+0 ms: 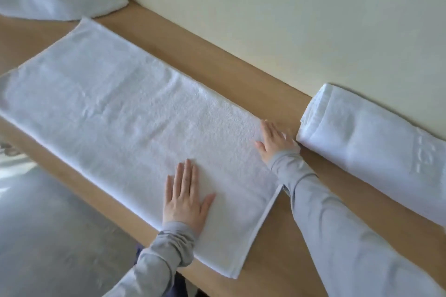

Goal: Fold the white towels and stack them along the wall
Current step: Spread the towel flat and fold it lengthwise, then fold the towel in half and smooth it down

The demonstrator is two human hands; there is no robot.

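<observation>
bare desk strip [241,72] free along wall [313,19], folded towel [376,149] blocking its right end

Under your palms, the long white terry-cloth towel [125,108] looks nubbly and matt; the pale wooden tabletop [272,94] is smooth; the far cream wall [313,19] is matt.

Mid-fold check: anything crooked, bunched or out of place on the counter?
Nothing stands out. The long towel lies flat under the left hand and right hand; the folded towel sits against the wall.
</observation>
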